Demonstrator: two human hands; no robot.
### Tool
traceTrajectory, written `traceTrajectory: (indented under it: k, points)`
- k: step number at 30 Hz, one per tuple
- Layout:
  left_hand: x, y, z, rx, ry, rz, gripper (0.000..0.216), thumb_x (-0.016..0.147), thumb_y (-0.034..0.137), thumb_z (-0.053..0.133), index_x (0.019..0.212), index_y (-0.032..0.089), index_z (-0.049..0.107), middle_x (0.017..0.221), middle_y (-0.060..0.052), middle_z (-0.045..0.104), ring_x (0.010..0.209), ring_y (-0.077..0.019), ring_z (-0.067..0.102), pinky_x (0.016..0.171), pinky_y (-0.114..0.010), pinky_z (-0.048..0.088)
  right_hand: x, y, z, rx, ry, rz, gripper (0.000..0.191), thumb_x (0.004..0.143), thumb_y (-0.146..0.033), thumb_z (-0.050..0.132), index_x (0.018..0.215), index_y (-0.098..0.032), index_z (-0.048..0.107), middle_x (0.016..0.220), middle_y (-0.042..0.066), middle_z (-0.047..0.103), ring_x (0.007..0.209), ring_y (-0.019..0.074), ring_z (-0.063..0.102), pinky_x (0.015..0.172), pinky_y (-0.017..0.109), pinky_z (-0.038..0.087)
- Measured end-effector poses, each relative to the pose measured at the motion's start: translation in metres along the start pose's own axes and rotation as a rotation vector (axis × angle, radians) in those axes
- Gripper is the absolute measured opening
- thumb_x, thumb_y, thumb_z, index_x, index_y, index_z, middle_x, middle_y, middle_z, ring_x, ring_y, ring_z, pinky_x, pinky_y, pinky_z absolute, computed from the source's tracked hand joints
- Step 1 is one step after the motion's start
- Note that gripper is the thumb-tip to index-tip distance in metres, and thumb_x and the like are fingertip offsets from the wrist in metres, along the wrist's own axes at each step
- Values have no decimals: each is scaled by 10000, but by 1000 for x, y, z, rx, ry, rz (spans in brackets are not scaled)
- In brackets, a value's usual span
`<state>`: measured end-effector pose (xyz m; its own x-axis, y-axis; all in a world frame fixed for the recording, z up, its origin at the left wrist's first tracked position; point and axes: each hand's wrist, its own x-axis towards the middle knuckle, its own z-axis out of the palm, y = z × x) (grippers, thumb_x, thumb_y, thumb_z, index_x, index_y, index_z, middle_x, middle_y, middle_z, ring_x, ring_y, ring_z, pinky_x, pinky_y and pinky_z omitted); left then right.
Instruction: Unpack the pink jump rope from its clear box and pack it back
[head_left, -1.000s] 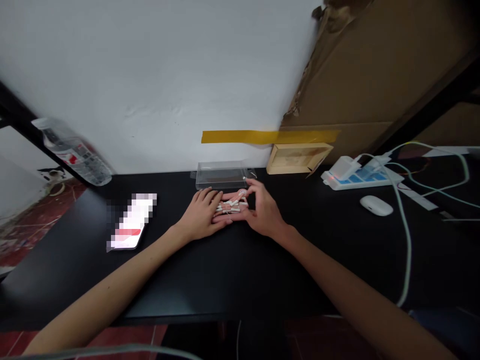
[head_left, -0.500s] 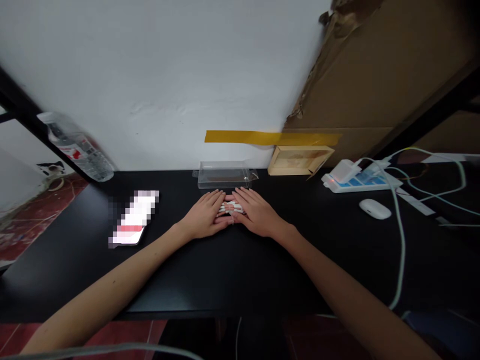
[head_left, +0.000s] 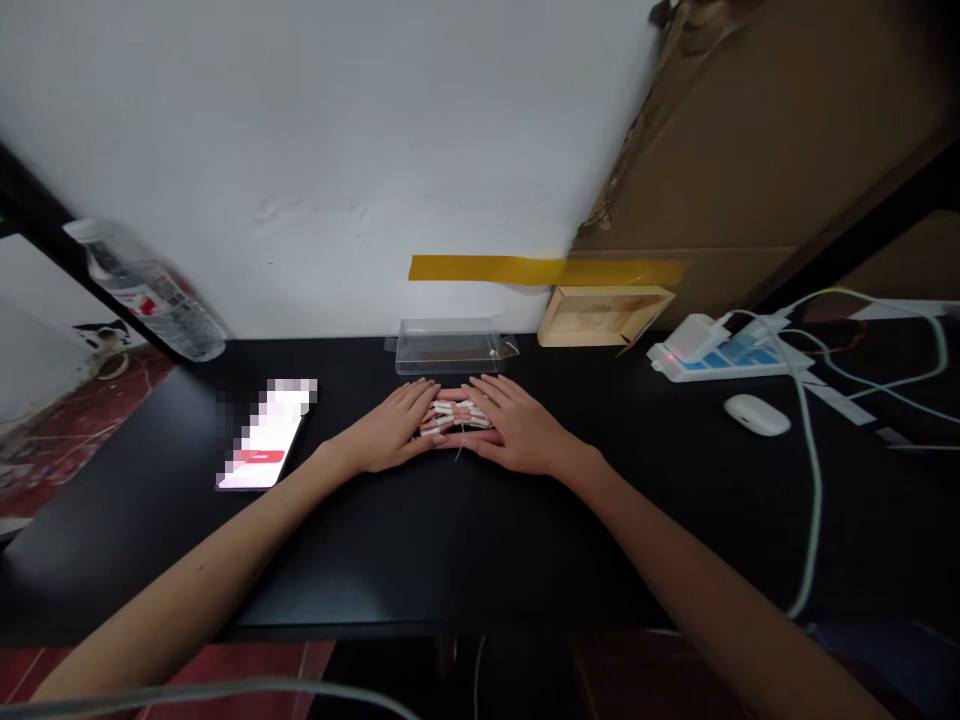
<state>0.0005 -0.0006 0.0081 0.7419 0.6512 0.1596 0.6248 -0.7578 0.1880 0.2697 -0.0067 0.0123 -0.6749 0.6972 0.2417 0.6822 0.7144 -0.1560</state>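
Observation:
Several small white and pink pieces (head_left: pixel 452 417) lie in a little heap on the black table (head_left: pixel 450 540), with a thin thread trailing from them. My left hand (head_left: pixel 390 432) lies flat at the heap's left side, fingers stretched out and touching it. My right hand (head_left: pixel 517 430) lies flat at the heap's right side, fingers straight and partly over the pieces. Just behind the heap, against the white wall, stands a clear plastic box (head_left: pixel 448 350).
A phone (head_left: pixel 264 440) with a lit screen lies to the left and a plastic bottle (head_left: pixel 146 290) at the far left. To the right are a small cardboard box (head_left: pixel 600 315), a power strip (head_left: pixel 720 352) with white cables, and a white mouse (head_left: pixel 756 414).
My right hand, raised with fingers curled over the heap a second ago, has come down flat beside it. Both hands now bracket the pieces. The heap has spread slightly between them.

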Motion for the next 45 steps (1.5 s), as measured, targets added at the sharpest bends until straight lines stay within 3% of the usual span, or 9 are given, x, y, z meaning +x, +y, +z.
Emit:
traceTrajectory:
  k: [8, 13, 16, 21, 25, 30, 35, 41, 45]
  points:
    - [14, 14, 14, 1, 52, 21, 672, 1049, 459, 307, 1560, 38, 187, 1588, -257, 316, 1502, -327, 264, 1192, -508, 286, -1, -15, -18, -3, -33, -35, 738, 835, -445, 615, 1474, -105, 466, 1505, 196, 505, 1407, 351, 447, 1164, 559, 348]
    - [21, 7, -4, 8, 253, -26, 582, 1030, 415, 387, 1541, 151, 297, 1542, -185, 427, 1442, -299, 385, 1166, -485, 350, 2, -14, -12, -15, -19, -7, 826, 856, -618, 625, 1499, -135, 435, 1517, 200, 489, 1382, 374, 470, 1132, 571, 378]
    - [31, -9, -12, 104, 335, -121, 572, 1022, 407, 401, 1515, 124, 343, 1577, -216, 358, 1481, -335, 307, 1180, -528, 308, 5, -17, -8, -47, 8, 8, 834, 864, -681, 595, 1504, -170, 434, 1495, 187, 515, 1360, 373, 486, 1106, 559, 404]
    - [43, -32, 0, 186, 192, -167, 584, 1027, 391, 358, 1530, 96, 336, 1599, -211, 327, 1505, -347, 247, 1194, -561, 236, 8, -21, -5, -98, 5, -28, 671, 938, -619, 531, 1473, -215, 493, 1495, 154, 522, 1331, 355, 501, 1090, 523, 415]
    - [38, -27, 9, 203, 229, -221, 516, 1039, 363, 310, 1477, 116, 426, 1564, -180, 408, 1478, -318, 327, 1183, -552, 268, 6, -19, -6, -122, -8, -27, 556, 965, -555, 521, 1409, -222, 567, 1485, 149, 533, 1313, 358, 506, 1068, 532, 423]
    - [24, -7, 5, 285, 394, -322, 372, 1007, 348, 390, 1232, 138, 599, 1343, -175, 623, 1321, -317, 530, 1146, -532, 343, 0, -10, -11, -105, -2, -17, 488, 952, -489, 574, 1379, -252, 589, 1441, 133, 570, 1269, 356, 533, 1022, 539, 451]
    - [27, 0, -9, 312, 483, -457, 320, 995, 404, 418, 1104, 192, 631, 1069, -137, 682, 1017, -311, 641, 889, -461, 523, -8, -1, -19, -105, 7, -9, 490, 958, -446, 583, 1404, -246, 562, 1421, 134, 586, 1244, 361, 552, 986, 531, 475]
    - [45, -23, -6, 218, 349, -382, 599, 970, 560, 438, 1416, 161, 467, 1471, -198, 479, 1392, -407, 402, 1114, -573, 349, -14, 11, -22, -113, 29, 27, 536, 975, -472, 545, 1468, -270, 494, 1373, 133, 615, 1196, 357, 587, 962, 537, 488]
    - [41, -40, 0, 227, 253, -376, 717, 953, 674, 404, 1461, 169, 442, 1496, -211, 458, 1414, -446, 369, 1129, -621, 295, -17, 26, -21, -126, 30, 62, 537, 990, -507, 504, 1468, -262, 494, 1379, 137, 612, 1214, 361, 582, 970, 543, 490]
